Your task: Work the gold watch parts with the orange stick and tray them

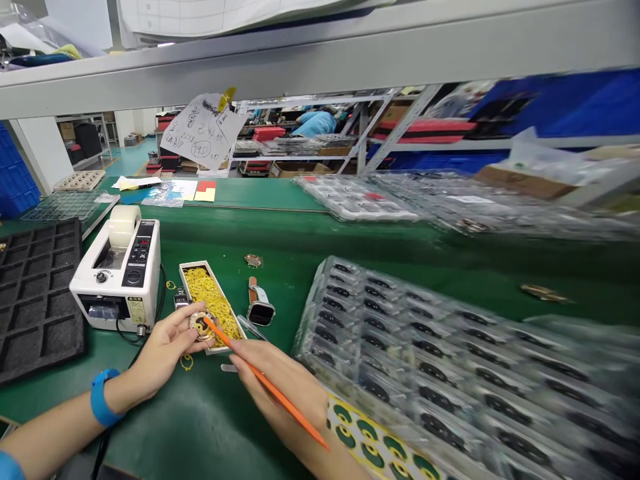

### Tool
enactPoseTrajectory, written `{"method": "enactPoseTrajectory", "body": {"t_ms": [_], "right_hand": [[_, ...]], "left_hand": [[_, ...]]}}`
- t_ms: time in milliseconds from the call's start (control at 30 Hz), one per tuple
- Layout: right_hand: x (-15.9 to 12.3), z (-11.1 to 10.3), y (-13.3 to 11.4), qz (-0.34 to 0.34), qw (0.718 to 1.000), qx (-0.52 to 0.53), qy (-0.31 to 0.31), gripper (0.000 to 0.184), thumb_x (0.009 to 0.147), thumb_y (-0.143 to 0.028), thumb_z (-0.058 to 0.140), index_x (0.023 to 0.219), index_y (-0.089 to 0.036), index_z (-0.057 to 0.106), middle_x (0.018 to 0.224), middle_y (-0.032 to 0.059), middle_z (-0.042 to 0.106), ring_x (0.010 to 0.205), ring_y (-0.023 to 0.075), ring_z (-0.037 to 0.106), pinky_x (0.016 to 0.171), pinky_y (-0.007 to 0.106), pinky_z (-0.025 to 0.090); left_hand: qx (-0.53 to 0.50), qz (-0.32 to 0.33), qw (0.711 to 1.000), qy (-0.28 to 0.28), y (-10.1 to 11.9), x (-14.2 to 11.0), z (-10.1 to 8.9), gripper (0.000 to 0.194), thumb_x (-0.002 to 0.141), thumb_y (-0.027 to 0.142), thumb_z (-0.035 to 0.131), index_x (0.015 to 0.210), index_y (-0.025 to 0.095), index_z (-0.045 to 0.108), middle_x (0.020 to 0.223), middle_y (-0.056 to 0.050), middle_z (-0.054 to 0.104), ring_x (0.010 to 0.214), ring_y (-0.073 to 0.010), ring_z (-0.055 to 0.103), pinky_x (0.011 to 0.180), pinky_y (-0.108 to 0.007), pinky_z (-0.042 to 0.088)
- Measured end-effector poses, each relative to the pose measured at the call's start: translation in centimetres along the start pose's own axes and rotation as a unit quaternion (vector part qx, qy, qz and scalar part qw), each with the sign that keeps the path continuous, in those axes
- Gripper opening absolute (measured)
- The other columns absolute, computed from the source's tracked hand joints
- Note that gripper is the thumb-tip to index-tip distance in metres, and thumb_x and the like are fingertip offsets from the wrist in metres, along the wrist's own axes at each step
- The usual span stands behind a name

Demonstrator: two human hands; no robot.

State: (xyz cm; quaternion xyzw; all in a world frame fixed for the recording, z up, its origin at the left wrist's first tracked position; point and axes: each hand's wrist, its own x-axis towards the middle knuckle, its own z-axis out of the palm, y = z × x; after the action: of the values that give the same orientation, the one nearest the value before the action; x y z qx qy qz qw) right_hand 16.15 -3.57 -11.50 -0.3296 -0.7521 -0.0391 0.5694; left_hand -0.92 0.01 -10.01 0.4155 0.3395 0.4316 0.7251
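My left hand (167, 350) pinches a small round brass-coloured part (201, 325) just above the green mat, with a blue wrist strap (103, 397) on that arm. My right hand (280, 383) grips a long orange stick (265, 383) whose tip touches the round part. Right behind the part lies a narrow white tray (186, 283) filled with small yellow rings (213, 300). A sheet with green and yellow ring stickers (380, 447) lies under my right forearm.
A white tape dispenser (117, 273) stands at left beside a black foam tray (35, 293). A watch-like part (260, 308) lies past the yellow tray. Stacks of clear plastic trays (450, 360) fill the right side. More trays (360, 197) and shelving stand behind.
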Motion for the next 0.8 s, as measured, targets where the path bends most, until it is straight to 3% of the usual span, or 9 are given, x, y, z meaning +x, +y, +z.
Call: {"method": "enactPoseTrajectory", "body": {"t_ms": [167, 367, 467, 567, 667, 800], "right_hand": [[-0.1, 0.6, 0.3, 0.004, 1.0, 0.009, 0.005, 0.022, 0.086, -0.001, 0.054, 0.102, -0.013, 0.063, 0.081, 0.0093, 0.071, 0.077, 0.0165, 0.069, 0.071, 0.027, 0.06], [-0.8, 0.5, 1.1, -0.159, 0.978, -0.085, -0.102, 0.022, 0.086, 0.0, 0.054, 0.105, -0.003, 0.062, 0.095, 0.018, 0.072, 0.096, 0.0249, 0.067, 0.081, 0.036, 0.06], [-0.8, 0.3, 1.1, -0.184, 0.968, -0.108, -0.131, 0.021, 0.087, -0.002, 0.053, 0.105, -0.001, 0.062, 0.098, 0.0193, 0.071, 0.097, 0.0273, 0.067, 0.079, 0.039, 0.06], [-0.4, 0.0, 0.7, -0.131, 0.985, -0.074, -0.08, 0.021, 0.087, -0.002, 0.052, 0.104, -0.007, 0.063, 0.091, 0.0155, 0.072, 0.088, 0.0224, 0.068, 0.073, 0.034, 0.06], [-0.1, -0.4, 0.3, -0.028, 0.999, -0.035, 0.001, 0.029, 0.085, -0.001, 0.052, 0.107, -0.016, 0.062, 0.088, 0.0099, 0.071, 0.082, 0.0192, 0.067, 0.066, 0.032, 0.058], [-0.2, -0.7, 0.4, 0.098, 0.992, 0.006, 0.085, 0.033, 0.083, -0.001, 0.054, 0.106, -0.024, 0.063, 0.088, 0.0056, 0.069, 0.079, 0.0204, 0.066, 0.066, 0.035, 0.055]], "left_hand": [[-0.004, -0.014, 1.0, -0.005, -0.2, -0.2, 0.2, 0.049, 0.069, 0.038, 0.078, 0.115, 0.025, 0.067, 0.122, -0.005, 0.064, 0.113, -0.0259, 0.059, 0.095, -0.036, 0.051], [-0.016, -0.045, 0.999, 0.017, -0.1, -0.1, 0.1, 0.051, 0.068, 0.035, 0.078, 0.116, 0.02, 0.066, 0.098, -0.005, 0.072, 0.093, -0.0178, 0.067, 0.085, -0.028, 0.054], [-0.024, -0.055, 0.998, 0.024, 0.2, 0.1, 0.1, 0.05, 0.067, 0.032, 0.078, 0.113, 0.017, 0.067, 0.095, -0.006, 0.072, 0.091, -0.0179, 0.067, 0.079, -0.025, 0.055], [-0.022, -0.062, 0.997, 0.044, 0.3, 0.2, 0.2, 0.044, 0.065, 0.027, 0.079, 0.105, 0.013, 0.067, 0.087, -0.007, 0.073, 0.084, -0.0187, 0.069, 0.075, -0.027, 0.056], [-0.013, -0.069, 0.995, 0.067, 0.3, 0.2, 0.2, 0.04, 0.063, 0.018, 0.078, 0.1, 0.012, 0.064, 0.08, -0.006, 0.073, 0.077, -0.0186, 0.071, 0.072, -0.026, 0.056], [0.001, -0.067, 0.996, 0.06, 0.2, 0.3, 0.3, 0.044, 0.057, 0.008, 0.074, 0.099, 0.012, 0.062, 0.083, -0.007, 0.073, 0.081, -0.0204, 0.071, 0.071, -0.025, 0.055]]}}
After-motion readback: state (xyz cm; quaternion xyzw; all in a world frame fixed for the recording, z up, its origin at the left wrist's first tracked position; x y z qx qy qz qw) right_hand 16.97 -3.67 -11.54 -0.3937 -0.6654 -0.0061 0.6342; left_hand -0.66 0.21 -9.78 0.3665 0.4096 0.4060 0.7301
